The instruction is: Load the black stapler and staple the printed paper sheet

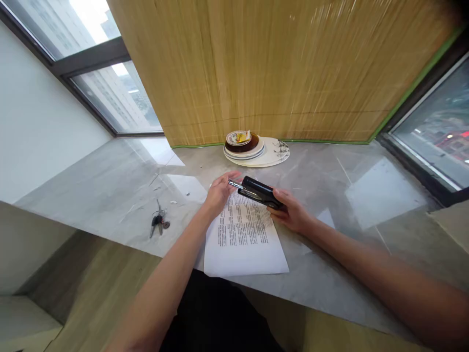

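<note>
A printed sheet of paper (244,237) lies on the grey stone counter (330,274), its near edge over the counter's front. My right hand (291,210) is wrapped round the rear of a black stapler (258,191), held just above the paper's top edge, its metal nose pointing left. My left hand (220,191) rests on the paper's top left corner, fingers curled towards the stapler's nose, touching or almost touching it.
A bunch of keys (158,222) lies on the counter left of the paper, with small paper scraps (174,201) nearby. A stack of plates (245,146) on a white round tray (276,152) stands at the back against a bamboo blind (274,68). Windows flank both sides.
</note>
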`<action>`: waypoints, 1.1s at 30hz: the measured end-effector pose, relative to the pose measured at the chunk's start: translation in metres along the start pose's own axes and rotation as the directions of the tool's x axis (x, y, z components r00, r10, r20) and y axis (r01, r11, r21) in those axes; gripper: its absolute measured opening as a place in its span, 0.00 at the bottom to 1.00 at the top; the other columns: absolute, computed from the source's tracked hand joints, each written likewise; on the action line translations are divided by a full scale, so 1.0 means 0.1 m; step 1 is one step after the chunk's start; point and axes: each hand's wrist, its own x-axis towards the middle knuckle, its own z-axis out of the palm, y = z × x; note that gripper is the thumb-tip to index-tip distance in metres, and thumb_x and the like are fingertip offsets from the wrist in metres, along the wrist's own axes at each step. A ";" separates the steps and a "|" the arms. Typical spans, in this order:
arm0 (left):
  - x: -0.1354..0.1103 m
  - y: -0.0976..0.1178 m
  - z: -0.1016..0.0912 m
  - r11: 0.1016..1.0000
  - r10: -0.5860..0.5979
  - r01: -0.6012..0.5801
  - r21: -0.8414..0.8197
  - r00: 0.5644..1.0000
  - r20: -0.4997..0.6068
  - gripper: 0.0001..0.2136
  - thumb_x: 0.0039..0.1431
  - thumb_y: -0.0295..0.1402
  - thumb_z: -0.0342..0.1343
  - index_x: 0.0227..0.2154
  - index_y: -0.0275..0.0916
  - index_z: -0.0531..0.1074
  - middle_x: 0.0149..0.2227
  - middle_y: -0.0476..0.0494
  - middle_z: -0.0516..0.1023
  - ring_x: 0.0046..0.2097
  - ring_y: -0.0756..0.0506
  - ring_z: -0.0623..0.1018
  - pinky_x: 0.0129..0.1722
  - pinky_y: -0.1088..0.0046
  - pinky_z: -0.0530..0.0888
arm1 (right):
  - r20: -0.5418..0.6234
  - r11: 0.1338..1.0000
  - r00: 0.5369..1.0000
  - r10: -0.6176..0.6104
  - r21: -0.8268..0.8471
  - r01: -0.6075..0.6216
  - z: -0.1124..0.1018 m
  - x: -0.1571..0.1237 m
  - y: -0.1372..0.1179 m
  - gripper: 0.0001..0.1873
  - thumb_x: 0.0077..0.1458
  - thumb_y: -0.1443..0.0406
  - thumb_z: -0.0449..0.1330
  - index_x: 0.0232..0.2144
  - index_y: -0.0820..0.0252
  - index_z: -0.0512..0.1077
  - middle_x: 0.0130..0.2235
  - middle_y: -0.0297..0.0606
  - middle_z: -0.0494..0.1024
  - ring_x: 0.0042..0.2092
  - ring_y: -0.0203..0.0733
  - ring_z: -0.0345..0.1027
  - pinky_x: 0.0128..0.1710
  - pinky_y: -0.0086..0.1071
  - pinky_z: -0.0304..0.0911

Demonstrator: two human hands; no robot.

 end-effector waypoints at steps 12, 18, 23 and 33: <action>-0.10 -0.02 -0.06 0.940 -0.117 0.252 -0.231 0.872 0.475 0.31 0.55 0.35 0.74 0.61 0.39 0.74 0.58 0.34 0.79 0.55 0.40 0.80 0.58 0.65 0.73 | 0.071 0.996 0.997 -0.002 -0.088 0.008 -0.02 -0.01 -0.02 0.26 0.60 0.51 0.65 0.57 0.54 0.74 0.30 0.30 0.73 0.17 0.25 0.40 0.13 0.25 0.47; -0.12 -0.02 -0.02 0.957 -0.094 0.211 -0.201 0.876 0.473 0.24 0.49 0.35 0.77 0.49 0.38 0.78 0.46 0.40 0.80 0.44 0.45 0.80 0.46 0.70 0.74 | 0.136 0.994 0.991 0.000 -0.109 0.015 0.03 -0.05 0.00 0.24 0.61 0.49 0.64 0.53 0.56 0.74 0.20 0.23 0.64 0.16 0.28 0.45 0.14 0.27 0.57; -0.15 -0.01 0.02 0.951 -0.063 0.201 -0.235 0.870 0.489 0.19 0.53 0.36 0.74 0.46 0.39 0.78 0.43 0.43 0.80 0.43 0.46 0.79 0.45 0.71 0.73 | 0.143 0.995 0.990 -0.016 -0.091 0.029 -0.01 -0.04 0.03 0.27 0.61 0.48 0.63 0.54 0.58 0.73 0.30 0.33 0.76 0.17 0.30 0.54 0.15 0.29 0.60; -0.07 -0.16 0.06 0.988 0.125 -0.146 0.039 0.932 0.340 0.19 0.52 0.37 0.74 0.45 0.39 0.79 0.40 0.44 0.80 0.41 0.45 0.79 0.44 0.69 0.73 | 0.038 0.878 0.971 -0.235 -0.421 0.229 0.02 0.02 0.04 0.25 0.55 0.47 0.69 0.49 0.54 0.76 0.33 0.34 0.77 0.23 0.36 0.66 0.21 0.31 0.66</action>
